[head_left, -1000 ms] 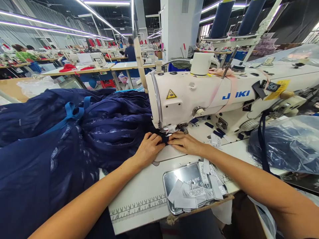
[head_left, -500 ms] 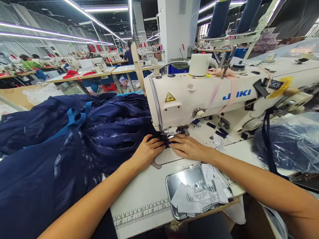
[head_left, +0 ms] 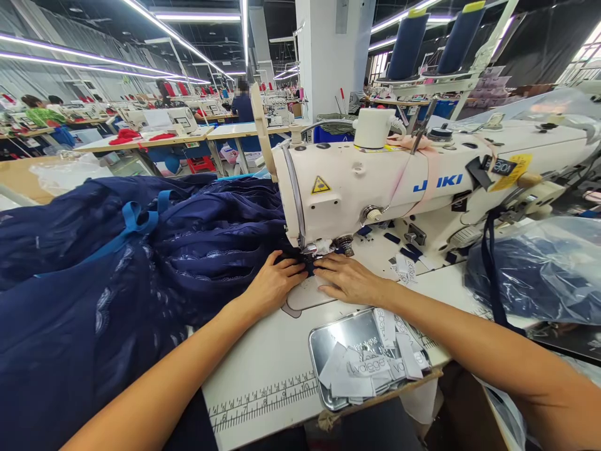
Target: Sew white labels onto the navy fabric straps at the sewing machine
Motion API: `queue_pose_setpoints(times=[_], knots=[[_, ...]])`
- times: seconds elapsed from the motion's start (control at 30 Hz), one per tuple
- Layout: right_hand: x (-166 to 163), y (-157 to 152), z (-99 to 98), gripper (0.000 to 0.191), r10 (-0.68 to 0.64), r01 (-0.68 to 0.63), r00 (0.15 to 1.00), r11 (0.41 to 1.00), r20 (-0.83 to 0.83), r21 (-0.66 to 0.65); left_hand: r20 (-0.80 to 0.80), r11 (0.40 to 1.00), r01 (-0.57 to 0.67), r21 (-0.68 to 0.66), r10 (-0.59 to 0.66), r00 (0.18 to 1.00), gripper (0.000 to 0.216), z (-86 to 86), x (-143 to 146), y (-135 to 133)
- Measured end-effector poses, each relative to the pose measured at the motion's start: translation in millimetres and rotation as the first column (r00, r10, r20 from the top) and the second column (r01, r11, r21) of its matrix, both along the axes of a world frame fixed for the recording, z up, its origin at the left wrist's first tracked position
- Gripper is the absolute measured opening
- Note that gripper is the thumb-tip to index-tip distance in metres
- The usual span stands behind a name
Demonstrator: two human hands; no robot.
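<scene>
A white sewing machine (head_left: 328, 169) stands before me with its needle area low over the bed. Navy fabric (head_left: 216, 250) spreads in a big gathered heap on the left, and a small part of it runs under the presser foot (head_left: 315, 248). My left hand (head_left: 275, 282) lies on the fabric just left of the foot, fingers stretched out and pressing down. On the other side, my right hand (head_left: 350, 279) rests with fingers extended, their tips on the fabric and the thumb apart on the metal plate. The needle tip is hidden.
A metal tray (head_left: 323, 338) with white printed labels (head_left: 370, 369) sits at the table's front edge. Dark scraps (head_left: 392, 238) lie right of the needle. A plastic-wrapped navy bundle (head_left: 539, 269) is at far right. Thread cones (head_left: 408, 47) stand above. Co-workers sit at machines behind.
The view has shifted slightly, moving the machine and tray a little left in the picture. Both hands keep nearly the same place beside the presser foot.
</scene>
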State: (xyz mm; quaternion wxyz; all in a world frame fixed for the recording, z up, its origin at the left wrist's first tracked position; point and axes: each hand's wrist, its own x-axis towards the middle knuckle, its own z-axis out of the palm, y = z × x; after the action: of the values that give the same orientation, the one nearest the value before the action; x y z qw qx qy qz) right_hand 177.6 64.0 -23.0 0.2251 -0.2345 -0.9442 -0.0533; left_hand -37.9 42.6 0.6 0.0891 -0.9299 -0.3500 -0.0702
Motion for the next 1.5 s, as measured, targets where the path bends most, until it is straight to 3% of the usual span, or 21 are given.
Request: queue_pose_setpoints(times=[0.47, 0.6, 0.77, 0.93, 1.03, 1.2, 1.5], knots=[[2, 6, 2.1, 0.051, -0.072, 0.084, 0.994, 0.984, 0.080, -0.154, -0.009, 0.998, -0.061, -0.004, 0.060, 0.998, 0.039, 5.0, 1, 14], [1, 11, 0.4, 0.049, -0.084, 0.095, 0.994, 0.982, 0.070, -0.166, -0.024, 0.995, -0.067, 0.073, 0.069, 0.997, 0.033, 5.0, 3, 13], [-5, 14, 3.5, 0.042, -0.172, 0.182, 0.981, 0.976, 0.087, -0.123, -0.102, 0.932, -0.201, 0.302, 0.241, 0.965, 0.022, 0.9, 16, -7], [-9, 3, 17.6, 0.050, -0.219, 0.239, 0.948, 0.969, 0.233, -0.062, -0.078, 0.878, -0.351, 0.325, 0.395, 0.915, 0.021, 0.1, 24, -17], [-7, -6, 22.2, 0.045, -0.222, 0.241, 0.940, 0.970, 0.261, -0.043, -0.029, 0.889, -0.359, 0.286, 0.382, 0.924, 0.024, 3.4, 22, -9], [-5, -10, 16.8, 0.019, -0.230, 0.242, 0.946, 0.970, 0.229, -0.029, -0.052, 0.922, -0.317, 0.222, 0.336, 0.940, 0.024, 6.9, 21, 5], [-11, -13, 16.1, 0.023, -0.282, 0.296, 0.937, 0.955, 0.205, -0.039, -0.045, 0.920, -0.309, 0.243, 0.328, 0.943, 0.022, 0.7, 20, 9]])
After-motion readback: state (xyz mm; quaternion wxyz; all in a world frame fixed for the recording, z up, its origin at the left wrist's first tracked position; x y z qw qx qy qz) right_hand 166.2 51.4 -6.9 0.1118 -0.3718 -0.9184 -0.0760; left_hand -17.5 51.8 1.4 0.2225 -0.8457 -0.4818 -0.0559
